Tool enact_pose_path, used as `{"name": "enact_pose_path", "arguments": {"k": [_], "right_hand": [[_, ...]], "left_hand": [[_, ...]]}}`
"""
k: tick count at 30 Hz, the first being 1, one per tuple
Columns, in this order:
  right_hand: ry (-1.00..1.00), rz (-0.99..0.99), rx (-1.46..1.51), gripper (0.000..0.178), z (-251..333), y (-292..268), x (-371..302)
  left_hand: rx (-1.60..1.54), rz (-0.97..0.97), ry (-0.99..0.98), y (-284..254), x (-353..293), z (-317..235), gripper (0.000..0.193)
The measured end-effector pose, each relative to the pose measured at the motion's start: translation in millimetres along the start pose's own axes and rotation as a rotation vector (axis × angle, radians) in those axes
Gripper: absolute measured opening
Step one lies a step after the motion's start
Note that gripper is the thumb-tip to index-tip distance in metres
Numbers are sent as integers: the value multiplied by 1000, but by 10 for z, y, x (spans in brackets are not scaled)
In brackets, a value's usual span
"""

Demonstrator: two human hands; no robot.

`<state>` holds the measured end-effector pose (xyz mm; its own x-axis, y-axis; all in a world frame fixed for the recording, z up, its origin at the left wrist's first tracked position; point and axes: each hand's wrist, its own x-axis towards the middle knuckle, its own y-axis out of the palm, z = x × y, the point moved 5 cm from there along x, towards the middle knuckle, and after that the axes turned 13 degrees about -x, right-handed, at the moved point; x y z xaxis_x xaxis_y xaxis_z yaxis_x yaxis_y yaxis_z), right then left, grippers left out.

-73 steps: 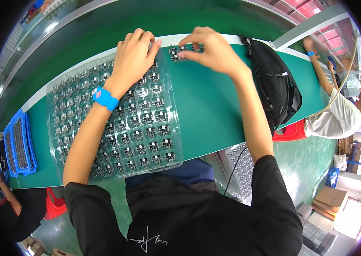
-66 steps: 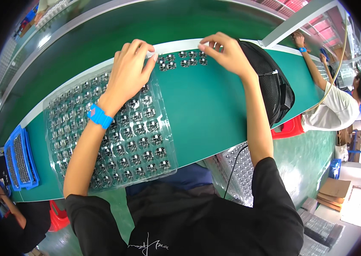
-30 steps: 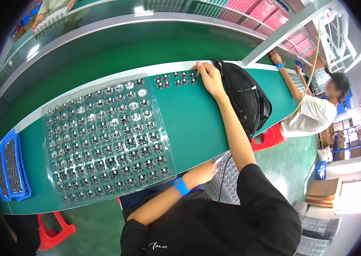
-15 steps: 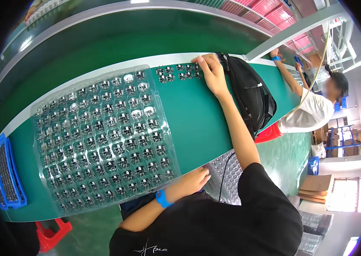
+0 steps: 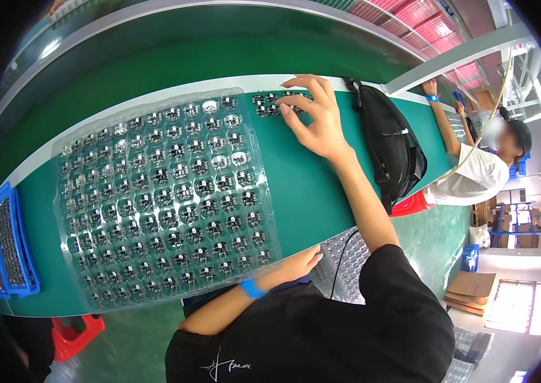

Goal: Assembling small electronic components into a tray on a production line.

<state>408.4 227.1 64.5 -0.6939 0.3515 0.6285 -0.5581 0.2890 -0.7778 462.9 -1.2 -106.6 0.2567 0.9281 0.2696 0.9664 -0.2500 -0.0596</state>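
My right hand [image 5: 319,124] reaches over the far side of the green table, fingers spread and slightly bent. Its fingers hang above a small group of dark round electronic parts [image 5: 261,110], covering some of them; whether a fingertip touches one is unclear. Left of that group lies a large clear plastic tray [image 5: 265,217], its rows of pockets filled with similar parts. My left hand [image 5: 297,263], below a blue wristband, is low at the table's near edge beside the tray's corner. Its fingers are mostly hidden there, and nothing held is visible.
A black bag [image 5: 382,143] lies on the table right of my right hand. Blue baskets [image 5: 26,255] with small parts stand at the left end. Another person [image 5: 475,172] works farther right by a red stool [image 5: 411,203]. A grey frame post [image 5: 449,60] rises at the back.
My right hand's fingers have spread and extended over the group of parts, covering more of it. My left hand stays low at the edge. The whole view has shifted slightly.
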Motion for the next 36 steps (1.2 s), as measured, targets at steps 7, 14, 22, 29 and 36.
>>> {"name": "enact_pose_path", "arguments": {"k": [7,14,22,29,36], "right_hand": [[13,73,-36,17,-42,67,-42],[52,112,23,20,-57,125,-66],[39,123,67,20,-53,111,-47],[-32,38,41,13,-114,-1,229],[-169,370,26,16,-44,258,617]], "left_hand": [[24,14,10,19,7,7,20],[19,7,20,23,14,8,20],[9,72,-38,62,22,47,23],[-21,36,30,85,28,68,23],[90,151,-85,-70,84,-157,26]]}}
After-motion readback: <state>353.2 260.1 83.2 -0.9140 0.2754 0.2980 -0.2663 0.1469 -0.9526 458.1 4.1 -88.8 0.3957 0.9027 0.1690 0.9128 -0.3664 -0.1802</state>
